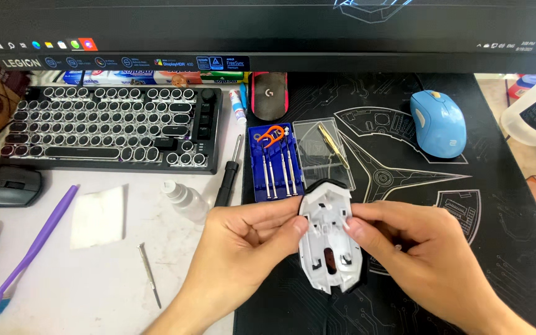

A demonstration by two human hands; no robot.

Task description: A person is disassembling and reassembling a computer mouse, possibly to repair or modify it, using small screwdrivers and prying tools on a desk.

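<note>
A white computer mouse shell [329, 245] with a black edge lies inner side up between both hands, over the black desk mat [504, 205]. My left hand [243, 239] grips its left side, thumb pressed on the shell's edge. My right hand [410, 248] holds the right side, fingertips on the rim. Just behind the shell stands an open blue case [273, 162] of small screwdrivers with an orange tool in it, and beside that lies its clear lid [321, 149] with gold tweezers [332, 144] on it.
A round-key keyboard [110, 127] sits at the back left, a monitor above. A black-handled screwdriver [229, 177], small spray bottle [184, 200], white cloth [98, 216], loose screwdriver bit [149, 274] and purple brush [29, 251] lie left. Blue mouse [438, 123], black-and-red mouse top [269, 94], grey mouse [6, 185].
</note>
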